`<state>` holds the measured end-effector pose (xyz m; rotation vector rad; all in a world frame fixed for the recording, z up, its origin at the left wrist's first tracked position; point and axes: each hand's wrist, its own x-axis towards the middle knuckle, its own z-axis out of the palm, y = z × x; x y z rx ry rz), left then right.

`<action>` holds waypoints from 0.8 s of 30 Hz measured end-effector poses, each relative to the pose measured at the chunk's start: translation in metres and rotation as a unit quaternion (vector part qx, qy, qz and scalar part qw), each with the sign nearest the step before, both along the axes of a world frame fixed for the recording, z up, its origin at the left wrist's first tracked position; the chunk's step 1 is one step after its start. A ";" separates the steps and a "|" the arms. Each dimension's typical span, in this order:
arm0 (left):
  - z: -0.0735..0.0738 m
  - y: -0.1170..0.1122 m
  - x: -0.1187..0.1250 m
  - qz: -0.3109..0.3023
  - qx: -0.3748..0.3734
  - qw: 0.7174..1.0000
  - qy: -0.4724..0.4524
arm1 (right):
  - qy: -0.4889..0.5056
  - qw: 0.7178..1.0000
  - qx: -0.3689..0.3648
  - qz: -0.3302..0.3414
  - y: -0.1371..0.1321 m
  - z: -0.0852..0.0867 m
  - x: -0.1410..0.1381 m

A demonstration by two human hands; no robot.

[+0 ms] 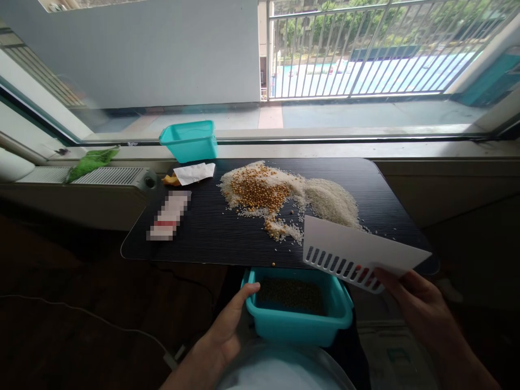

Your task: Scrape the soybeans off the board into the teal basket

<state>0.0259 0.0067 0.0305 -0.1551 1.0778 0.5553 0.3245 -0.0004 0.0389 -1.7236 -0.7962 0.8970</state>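
My left hand point(229, 319) grips the left side of a turquoise plastic bin point(298, 325), thumb over its rim. Small dark green grains point(290, 293) cover the bin's bottom. In my right hand point(410, 290) is a flat white plastic piece point(357, 246) with a row of slots along one edge, held tilted over the table's front right part. Just beyond it lies a heap of white rice point(331, 200). Yellow-brown beans point(260, 189) are mixed into the rice to the left, with a smaller clump nearer the front edge. A single bean sits at that edge above the bin.
A second turquoise bin point(190, 143) stands by the window at the back of the dark table point(207, 233). White paper point(195, 173) and a blurred-out packet point(169, 215) lie on the left. A green cloth point(92, 161) rests on the radiator point(114, 176). A white cable point(101, 325) crosses the floor.
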 end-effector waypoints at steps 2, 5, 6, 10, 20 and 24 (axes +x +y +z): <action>0.001 0.000 0.000 0.005 -0.001 1.000 0.008 | 0.006 1.000 0.002 0.011 0.003 0.001 -0.001; 0.002 0.000 0.000 0.011 -0.002 1.000 0.012 | 0.016 0.999 0.010 0.033 0.008 0.001 -0.011; 0.001 -0.001 -0.001 0.010 -0.001 1.000 0.012 | 0.021 0.999 0.012 0.041 0.010 0.000 -0.016; -0.003 -0.003 -0.006 0.001 0.008 1.000 0.015 | 0.040 0.996 0.034 0.076 0.023 -0.002 -0.037; -0.014 -0.006 -0.015 0.024 0.030 0.999 0.021 | 0.040 0.990 0.046 0.128 0.047 -0.002 -0.051; -0.012 -0.004 -0.015 0.027 0.026 0.999 0.025 | 0.025 0.995 0.057 0.081 0.049 -0.011 -0.048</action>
